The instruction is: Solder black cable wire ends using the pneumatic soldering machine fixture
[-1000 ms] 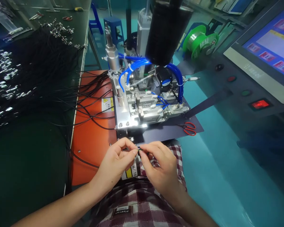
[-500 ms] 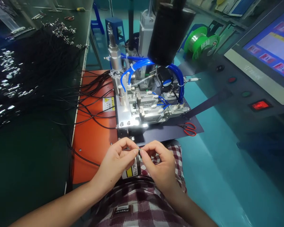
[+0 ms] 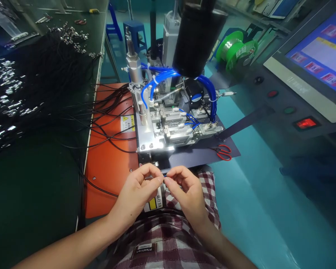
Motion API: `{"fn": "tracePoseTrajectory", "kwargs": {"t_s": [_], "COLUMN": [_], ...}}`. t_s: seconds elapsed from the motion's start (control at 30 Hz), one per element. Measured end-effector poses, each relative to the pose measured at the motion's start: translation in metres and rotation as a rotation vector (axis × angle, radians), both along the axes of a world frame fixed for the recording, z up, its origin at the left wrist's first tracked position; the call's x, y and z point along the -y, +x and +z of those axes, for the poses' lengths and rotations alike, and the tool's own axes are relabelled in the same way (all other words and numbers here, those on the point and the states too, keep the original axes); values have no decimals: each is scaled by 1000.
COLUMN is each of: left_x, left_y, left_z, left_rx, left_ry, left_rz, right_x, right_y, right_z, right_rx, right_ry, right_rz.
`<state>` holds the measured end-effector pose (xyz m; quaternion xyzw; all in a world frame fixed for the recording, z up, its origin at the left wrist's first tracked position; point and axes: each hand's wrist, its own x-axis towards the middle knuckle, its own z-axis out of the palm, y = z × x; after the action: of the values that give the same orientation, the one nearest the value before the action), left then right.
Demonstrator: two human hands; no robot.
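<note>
A black cable [image 3: 103, 189] runs from the left over the orange plate to my left hand [image 3: 138, 190]. My left thumb and index finger are closed in a pinch on its end. Thin wires [image 3: 165, 176], with some blue showing, stick out past those fingertips. My right hand [image 3: 189, 192] meets them from the other side, its thumb and forefinger curled around the tips. How firmly the right fingers grip is hard to see. Both hands are over my lap, in front of a metal machine [image 3: 179, 136] with blue air hoses [image 3: 165, 77].
Several black cables lie across the orange plate [image 3: 106, 168] into the machine's left side. A large cable bundle [image 3: 44, 71] covers the dark bench. Red-handled cutters [image 3: 224, 152] rest at right, below a control panel [image 3: 285, 86]. A green wire spool [image 3: 235, 48] stands behind.
My right fingertips have shifted slightly, with thumb and index a little further apart and more blue wire showing. My left hand has kept its pinch. The whole view has moved slightly.
</note>
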<state>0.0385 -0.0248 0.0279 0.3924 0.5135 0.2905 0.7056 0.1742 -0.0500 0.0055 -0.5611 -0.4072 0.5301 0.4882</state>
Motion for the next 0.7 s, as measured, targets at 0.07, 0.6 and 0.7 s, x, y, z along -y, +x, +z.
{"fn": "tracePoseTrajectory", "kwargs": {"t_s": [0.07, 0.6, 0.7], "left_x": [0, 1, 2], "left_y": [0, 0, 0], "left_z": [0, -1, 0], "left_rx": [-4, -33, -49], "left_ry": [4, 11, 45], "left_rz": [1, 0, -27], "right_x": [0, -1, -2], "right_y": [0, -4, -3], "right_z": [1, 1, 0], "right_rx": [-48, -182, -196], "right_ry": [-25, -86, -101], "right_rz": [23, -1, -3]}}
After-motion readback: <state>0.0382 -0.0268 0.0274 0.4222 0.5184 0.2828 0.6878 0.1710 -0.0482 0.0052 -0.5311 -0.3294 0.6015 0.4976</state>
